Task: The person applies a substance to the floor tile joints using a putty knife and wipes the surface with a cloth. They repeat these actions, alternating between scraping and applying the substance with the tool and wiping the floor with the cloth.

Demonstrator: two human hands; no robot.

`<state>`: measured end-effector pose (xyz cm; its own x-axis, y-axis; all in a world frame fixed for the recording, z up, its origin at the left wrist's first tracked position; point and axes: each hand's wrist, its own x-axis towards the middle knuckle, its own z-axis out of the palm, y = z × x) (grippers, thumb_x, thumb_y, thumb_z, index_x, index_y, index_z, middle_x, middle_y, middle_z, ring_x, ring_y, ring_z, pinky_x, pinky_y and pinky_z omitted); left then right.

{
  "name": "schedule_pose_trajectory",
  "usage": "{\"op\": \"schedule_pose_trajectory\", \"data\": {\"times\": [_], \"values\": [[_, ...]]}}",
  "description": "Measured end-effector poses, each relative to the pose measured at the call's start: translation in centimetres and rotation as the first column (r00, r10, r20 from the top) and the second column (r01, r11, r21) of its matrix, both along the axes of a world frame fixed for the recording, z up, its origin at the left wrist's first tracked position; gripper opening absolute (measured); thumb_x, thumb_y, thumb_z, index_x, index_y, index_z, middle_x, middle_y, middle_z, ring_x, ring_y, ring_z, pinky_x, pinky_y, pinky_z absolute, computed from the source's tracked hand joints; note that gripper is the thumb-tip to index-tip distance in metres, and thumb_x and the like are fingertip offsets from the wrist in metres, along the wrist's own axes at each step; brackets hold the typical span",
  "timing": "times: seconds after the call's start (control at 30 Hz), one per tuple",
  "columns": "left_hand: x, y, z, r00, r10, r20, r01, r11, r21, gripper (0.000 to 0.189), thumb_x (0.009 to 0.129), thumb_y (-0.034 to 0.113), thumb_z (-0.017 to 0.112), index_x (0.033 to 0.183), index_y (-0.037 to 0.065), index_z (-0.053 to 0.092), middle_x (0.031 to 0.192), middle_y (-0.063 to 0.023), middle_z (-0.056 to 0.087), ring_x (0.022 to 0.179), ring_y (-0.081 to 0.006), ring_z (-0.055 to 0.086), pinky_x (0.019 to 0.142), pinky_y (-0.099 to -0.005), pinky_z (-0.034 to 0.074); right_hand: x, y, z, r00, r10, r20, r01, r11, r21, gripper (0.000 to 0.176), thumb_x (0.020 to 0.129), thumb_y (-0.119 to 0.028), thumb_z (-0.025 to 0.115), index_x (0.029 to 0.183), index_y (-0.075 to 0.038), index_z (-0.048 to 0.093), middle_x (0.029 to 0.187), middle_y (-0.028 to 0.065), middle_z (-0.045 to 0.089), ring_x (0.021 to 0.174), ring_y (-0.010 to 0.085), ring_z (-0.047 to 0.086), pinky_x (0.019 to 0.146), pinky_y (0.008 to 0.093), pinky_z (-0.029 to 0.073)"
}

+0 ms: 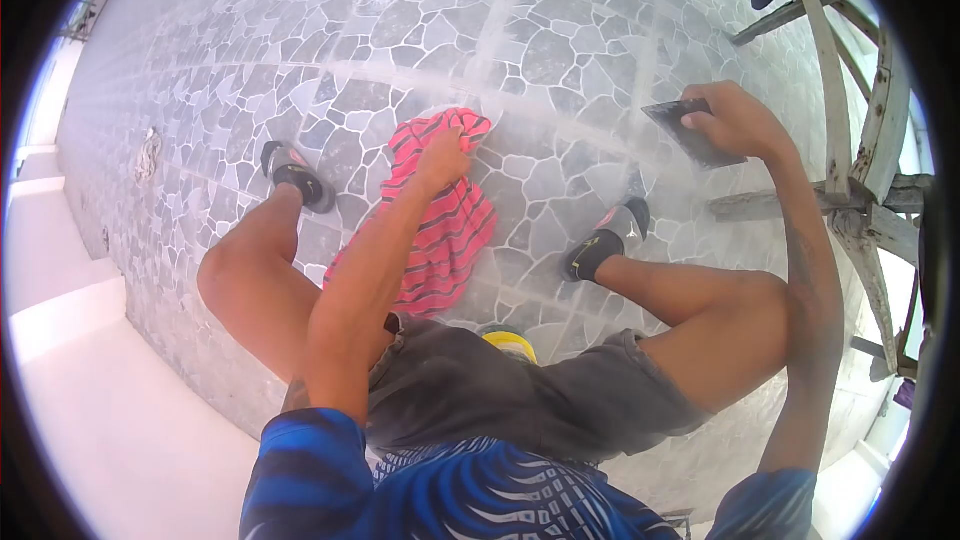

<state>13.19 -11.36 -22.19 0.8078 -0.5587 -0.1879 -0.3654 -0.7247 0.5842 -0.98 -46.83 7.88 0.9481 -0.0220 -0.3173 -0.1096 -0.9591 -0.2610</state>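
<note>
My left hand (pixel 443 162) is closed on the upper end of a pink cloth (pixel 440 250) with dark stripes. The cloth is spread over grey stone-patterned tiles (pixel 540 190) with white joints, between my feet. Off to the right, my right hand (pixel 738 120) grips a dark, flat rectangular plate (pixel 690 135), thumb on its face and fingers along its far edge. That plate overlaps the tiles in this view, beyond my right shoe (pixel 605 240).
A weathered wooden frame (pixel 850 120) stands along the right side. Something with a yellow rim (pixel 512 345) shows between my thighs. A crumpled pale bundle (pixel 148 155) lies at the left, near white steps (pixel 70 290). White haze or dust covers parts of the floor.
</note>
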Motion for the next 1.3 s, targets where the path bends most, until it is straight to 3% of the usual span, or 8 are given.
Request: {"op": "schedule_pose_trajectory", "data": {"times": [0.1, 0.2, 0.37, 0.7, 0.83, 0.97, 1.17, 1.3], "values": [[5.8, 0.2, 10.6, 0.997, 0.076, -0.009, -0.076, 0.979, -0.188, 0.042, 0.078, 0.013, 0.063, 0.118, 0.007, 0.066, 0.113, -0.0215, 0.067, 0.111, -0.0392, 0.062, 0.093, -0.0438, 0.048, -0.7, -0.1, 1.1, 0.999, -0.016, -0.031, 0.015, 1.000, -0.025, 0.026, 0.083, -0.017, 0.063, 0.102, 0.001, 0.066, 0.087, 0.0241, 0.065, 0.085, 0.0374, 0.063, 0.079, 0.0416, 0.047], [9.0, 3.1, 21.6, 0.987, 0.144, -0.068, -0.158, 0.941, -0.298, 0.042, 0.079, 0.005, 0.067, 0.121, 0.000, 0.064, 0.108, -0.0149, 0.070, 0.104, -0.0195, 0.066, 0.086, -0.0332, 0.051, -1.5, -0.4, 2.1, 0.998, -0.055, 0.012, 0.055, 0.998, -0.003, 0.030, 0.083, -0.018, 0.064, 0.105, 0.002, 0.066, 0.090, 0.0240, 0.067, 0.087, 0.0359, 0.064, 0.081, 0.0410, 0.047], [10.1, 10.5, 35.2, 0.979, 0.202, 0.002, -0.187, 0.910, -0.371, 0.056, 0.080, 0.007, 0.056, 0.135, -0.002, 0.053, 0.110, -0.0148, 0.067, 0.090, -0.0171, 0.065, 0.077, -0.0301, 0.051, -3.6, -1.5, 2.6, 0.980, -0.088, 0.178, 0.073, 0.993, 0.088, 0.027, 0.082, -0.018, 0.065, 0.100, 0.001, 0.067, 0.090, 0.0229, 0.068, 0.085, 0.0368, 0.064, 0.078, 0.0419, 0.047], [5.8, 23.1, 47.6, 0.877, 0.281, 0.390, -0.043, 0.853, -0.520, 0.055, 0.083, 0.012, 0.050, 0.137, -0.001, 0.052, 0.121, -0.0119, 0.063, 0.108, -0.0163, 0.061, 0.097, -0.0284, 0.044, -3.0, -1.5, 4.8, 0.965, -0.135, 0.224, 0.117, 0.989, 0.091, 0.039, 0.084, -0.020, 0.067, 0.116, 0.002, 0.064, 0.103, 0.0230, 0.069, 0.099, 0.0341, 0.066, 0.089, 0.0392, 0.048], [7.8, 24.0, 44.8, 0.774, 0.454, 0.442, -0.236, 0.854, -0.464, 0.056, 0.082, 0.011, 0.050, 0.137, 0.000, 0.052, 0.125, -0.0154, 0.062, 0.114, -0.0212, 0.059, 0.100, -0.0316, 0.043, -1.2, -1.1, 5.4, 0.955, -0.138, 0.264, 0.139, 0.990, 0.018, 0.034, 0.086, -0.019, 0.065, 0.113, 0.001, 0.064, 0.102, 0.0240, 0.068, 0.098, 0.0372, 0.064, 0.088, 0.0415, 0.048], [12.1, 20.0, 32.7, 0.864, 0.392, 0.316, -0.264, 0.887, -0.379, 0.058, 0.081, 0.011, 0.051, 0.138, -0.001, 0.051, 0.129, -0.0187, 0.061, 0.117, -0.0256, 0.059, 0.102, -0.0342, 0.042, -1.8, -0.8, 3.7, 0.980, -0.176, 0.097, 0.183, 0.981, -0.067, 0.031, 0.086, -0.014, 0.063, 0.114, -0.001, 0.061, 0.100, 0.0226, 0.067, 0.097, 0.0387, 0.063, 0.085, 0.0434, 0.048], [13.3, 7.6, 6.9, 0.945, 0.102, 0.311, -0.061, 0.988, -0.139, 0.060, 0.079, 0.007, 0.049, 0.139, 0.001, 0.049, 0.138, -0.0229, 0.052, 0.131, -0.0365, 0.048, 0.109, -0.0419, 0.038, -6.3, -5.3, -13.7, 0.948, -0.282, 0.146, 0.305, 0.936, -0.176, 0.025, 0.089, -0.008, 0.055, 0.113, -0.005, 0.059, 0.104, 0.0174, 0.058, 0.098, 0.0368, 0.059, 0.085, 0.0464, 0.048], [11.1, 0.6, -3.1, 0.962, -0.208, 0.174, 0.238, 0.956, -0.170, 0.061, 0.076, 0.000, 0.048, 0.138, 0.001, 0.048, 0.138, -0.0237, 0.050, 0.130, -0.0411, 0.045, 0.111, -0.0451, 0.035, -8.3, -2.4, -25.5, 0.936, -0.353, 0.002, 0.346, 0.916, -0.203, 0.035, 0.081, -0.003, 0.057, 0.115, -0.010, 0.061, 0.113, 0.0140, 0.054, 0.107, 0.0324, 0.056, 0.085, 0.0446, 0.050]]}}
